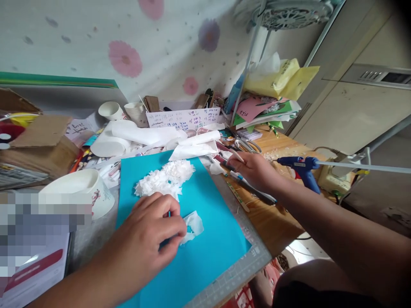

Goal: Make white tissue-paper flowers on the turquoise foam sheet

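Observation:
My left hand [157, 229] is over the blue sheet [212, 252], its fingers curled and pinched at the edge of a small piece of white tissue [194, 223]. Just beyond it, ruffled white paper flowers [165, 176] lie on the sheet. Off the sheet's right edge, my right hand [253, 169] reaches among pens and tools, with its fingers closed round something slim that I cannot make out. A dark-handled tool [257, 192] lies beneath that hand. Rolled white paper [195, 145] rests at the sheet's far edge.
A blue glue gun [302, 167] stands at the right of the wooden table [272, 231]. Scissors [247, 144] lie behind my right hand. At the left are a large paper cup [102, 196] and a cardboard box [48, 141]. A grey cutting mat [237, 273] lies under the sheet.

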Action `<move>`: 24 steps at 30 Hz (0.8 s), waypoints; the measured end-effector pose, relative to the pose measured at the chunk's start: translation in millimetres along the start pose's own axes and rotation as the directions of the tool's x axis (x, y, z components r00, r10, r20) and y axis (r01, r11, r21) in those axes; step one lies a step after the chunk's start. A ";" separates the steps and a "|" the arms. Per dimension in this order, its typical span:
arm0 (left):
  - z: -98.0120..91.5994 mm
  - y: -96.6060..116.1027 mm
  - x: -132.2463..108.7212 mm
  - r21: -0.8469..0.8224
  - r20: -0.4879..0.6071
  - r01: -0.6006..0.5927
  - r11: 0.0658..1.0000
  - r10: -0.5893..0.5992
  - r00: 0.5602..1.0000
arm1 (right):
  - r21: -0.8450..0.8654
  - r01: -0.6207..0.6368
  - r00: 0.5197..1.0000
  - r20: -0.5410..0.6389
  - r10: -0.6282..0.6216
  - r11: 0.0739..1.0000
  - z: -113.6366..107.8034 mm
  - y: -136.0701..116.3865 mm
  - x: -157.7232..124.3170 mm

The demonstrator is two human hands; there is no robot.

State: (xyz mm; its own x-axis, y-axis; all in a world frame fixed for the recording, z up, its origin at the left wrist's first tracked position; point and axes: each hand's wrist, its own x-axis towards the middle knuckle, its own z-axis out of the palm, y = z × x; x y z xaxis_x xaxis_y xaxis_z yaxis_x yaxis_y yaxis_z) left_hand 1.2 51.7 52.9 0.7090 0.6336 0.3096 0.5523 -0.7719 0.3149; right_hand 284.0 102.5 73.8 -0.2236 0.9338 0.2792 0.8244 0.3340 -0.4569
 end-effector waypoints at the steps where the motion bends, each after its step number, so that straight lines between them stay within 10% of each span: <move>1: -0.5 -0.8 -0.2 0.015 0.006 -0.010 1.000 0.010 1.000 | -0.033 0.027 0.999 0.025 -0.026 0.999 1.8 0.7 1.5; 10: -0.6 -5.0 -1.0 0.039 0.028 -0.040 0.998 0.039 0.999 | -0.295 0.168 0.982 0.130 -0.135 0.941 27.2 3.6 15.7; 17: -6.3 0.1 -2.7 -0.031 0.049 0.017 0.999 -0.016 0.999 | -0.236 0.263 0.963 0.001 -0.270 0.936 23.9 -12.5 5.2; 24: -8.3 0.7 -2.6 -0.049 0.018 0.032 0.998 -0.031 0.999 | -0.018 0.691 0.720 -0.059 -0.691 0.722 36.5 -56.8 -37.1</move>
State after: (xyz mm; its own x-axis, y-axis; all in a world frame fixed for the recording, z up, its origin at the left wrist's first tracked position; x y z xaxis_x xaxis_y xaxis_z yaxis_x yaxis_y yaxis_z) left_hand -3.9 50.0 59.8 0.6994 0.6562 0.2833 0.5526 -0.7479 0.3679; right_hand 226.5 53.6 58.6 -0.7000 0.4344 0.5669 0.4504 0.8845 -0.1215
